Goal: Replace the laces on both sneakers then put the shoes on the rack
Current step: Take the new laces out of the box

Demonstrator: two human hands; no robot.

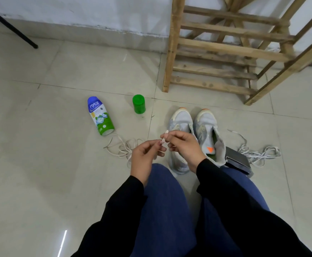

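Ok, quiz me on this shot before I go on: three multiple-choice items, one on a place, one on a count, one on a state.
1. The green jar stands:
A) on a chair
B) on the floor between the powder bottle and the sneakers
C) on a table

2. How many sneakers are on the floor?
A) one
B) two
C) four

3. The left hand and right hand:
A) both pinch the end of one lace
B) both lie flat on the floor
C) are both out of view

Key:
1 B, the jar is upright on the tiles, with the bottle lying to its left and the shoes to its right.
2 B, one pair stands side by side.
3 A, fingertips of both hands meet on the pale lace tip above the shoes.
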